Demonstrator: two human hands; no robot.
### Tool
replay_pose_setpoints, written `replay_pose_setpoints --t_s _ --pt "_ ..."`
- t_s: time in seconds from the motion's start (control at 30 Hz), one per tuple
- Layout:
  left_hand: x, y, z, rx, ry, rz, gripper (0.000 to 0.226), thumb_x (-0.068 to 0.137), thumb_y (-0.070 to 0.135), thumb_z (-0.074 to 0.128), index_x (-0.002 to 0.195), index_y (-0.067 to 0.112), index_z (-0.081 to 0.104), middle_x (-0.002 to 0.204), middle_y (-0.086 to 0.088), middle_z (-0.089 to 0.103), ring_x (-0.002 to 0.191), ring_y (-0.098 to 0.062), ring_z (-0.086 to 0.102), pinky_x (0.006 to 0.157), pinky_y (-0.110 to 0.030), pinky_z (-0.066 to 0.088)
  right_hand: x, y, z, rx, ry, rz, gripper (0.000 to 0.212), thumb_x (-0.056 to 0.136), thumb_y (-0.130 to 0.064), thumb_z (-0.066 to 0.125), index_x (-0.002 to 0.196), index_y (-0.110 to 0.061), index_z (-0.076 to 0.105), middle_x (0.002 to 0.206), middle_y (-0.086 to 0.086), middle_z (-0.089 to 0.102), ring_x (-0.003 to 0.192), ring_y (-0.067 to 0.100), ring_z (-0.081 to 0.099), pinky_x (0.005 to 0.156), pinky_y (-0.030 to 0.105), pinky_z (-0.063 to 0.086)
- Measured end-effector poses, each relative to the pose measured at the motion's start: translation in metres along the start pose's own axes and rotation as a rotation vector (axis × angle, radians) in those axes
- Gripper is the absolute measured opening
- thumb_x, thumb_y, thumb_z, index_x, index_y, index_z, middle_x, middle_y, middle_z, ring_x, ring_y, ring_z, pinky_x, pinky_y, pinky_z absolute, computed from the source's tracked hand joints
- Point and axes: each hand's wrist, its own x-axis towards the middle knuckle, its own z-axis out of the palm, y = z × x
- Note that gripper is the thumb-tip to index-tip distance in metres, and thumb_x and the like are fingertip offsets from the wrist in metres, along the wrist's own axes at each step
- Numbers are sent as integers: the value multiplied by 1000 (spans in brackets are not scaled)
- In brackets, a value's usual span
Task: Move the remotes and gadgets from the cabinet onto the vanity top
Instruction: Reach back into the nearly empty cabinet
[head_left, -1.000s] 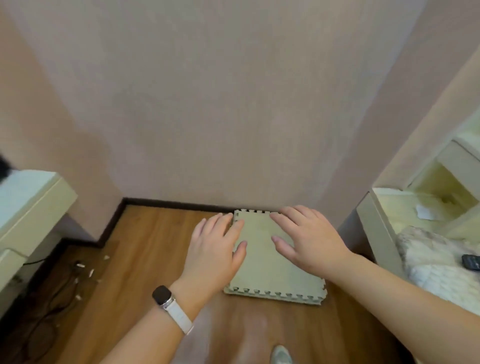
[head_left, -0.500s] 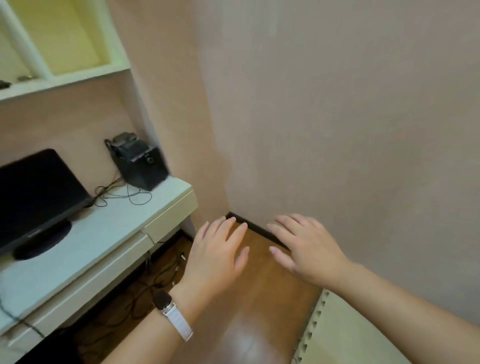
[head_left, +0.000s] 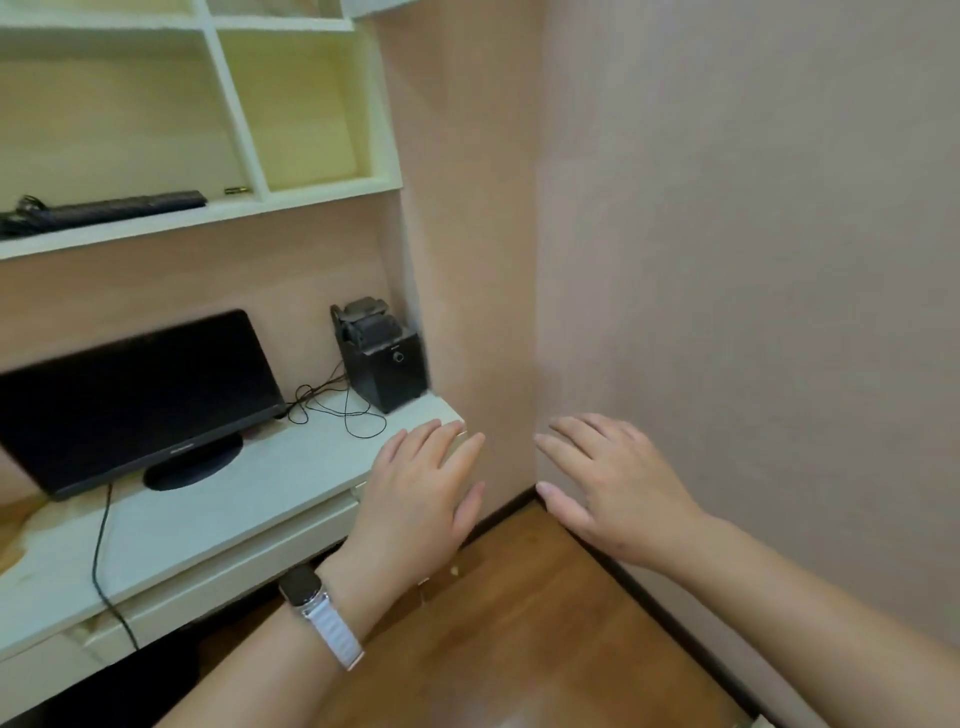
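Observation:
A cream wall cabinet (head_left: 311, 189) with open compartments hangs at the upper left. On its lower shelf lie a long black remote-like bar (head_left: 122, 207) with tangled cable and a small dark gadget (head_left: 236, 190). Below is the white vanity top (head_left: 208, 504). My left hand (head_left: 421, 493), with a watch on the wrist, hovers palm down over the top's right end, fingers apart and holding nothing. My right hand (head_left: 613, 483) floats beside it in front of the wall corner, also spread and holding nothing.
A black monitor (head_left: 130, 395) stands on the vanity top, with a black speaker box (head_left: 382, 358) and loose cables (head_left: 332, 410) at its right end. Drawers sit under the top. Pink walls meet in a corner ahead; wooden floor (head_left: 519, 623) lies below.
My view has swung left and upward, from the floor mat to the vanity and cabinet shelves. Both hands kept their spread pose in front of me.

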Motion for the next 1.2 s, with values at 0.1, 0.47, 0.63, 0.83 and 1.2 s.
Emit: replay_pose_setpoints --t_s 0.1,0.47,0.63,0.83,1.2 --pt "16 -23 14 -15 22 -27 46 88 44 52 128 23 60 131 -3 60 123 -25 51 104 -42 38 31 8 20 2 -17 -7 49 89 -48 52 123 -16 64 125 8 63 113 30 58 90 42 48" --pt "129 -148 76 -38 175 52 44 87 41 54 125 21 63 126 -3 63 119 -24 54 100 -42 41 178 28 86 -126 -41 36 50 91 -51 46 124 -18 63 126 7 63 113 29 57 90 41 47" --pt "195 -210 91 -96 227 97 43 85 38 60 122 18 64 122 -6 64 116 -27 56 99 -45 44 254 30 107 -158 -17 85 50 92 -51 46 126 -19 62 126 7 62 113 30 58 89 41 48" --pt "252 -247 94 -93 311 121 43 83 38 61 122 19 64 122 -6 63 115 -27 56 98 -47 44 318 42 115 -193 61 77 50 90 -53 45 121 -19 64 123 5 64 110 29 58 85 39 49" --pt "351 -300 93 41 371 49 44 87 40 55 125 19 62 128 -8 61 120 -28 54 102 -46 38 454 91 150 -56 240 -28 52 89 -50 45 121 -15 65 122 8 65 109 32 58 86 42 49"
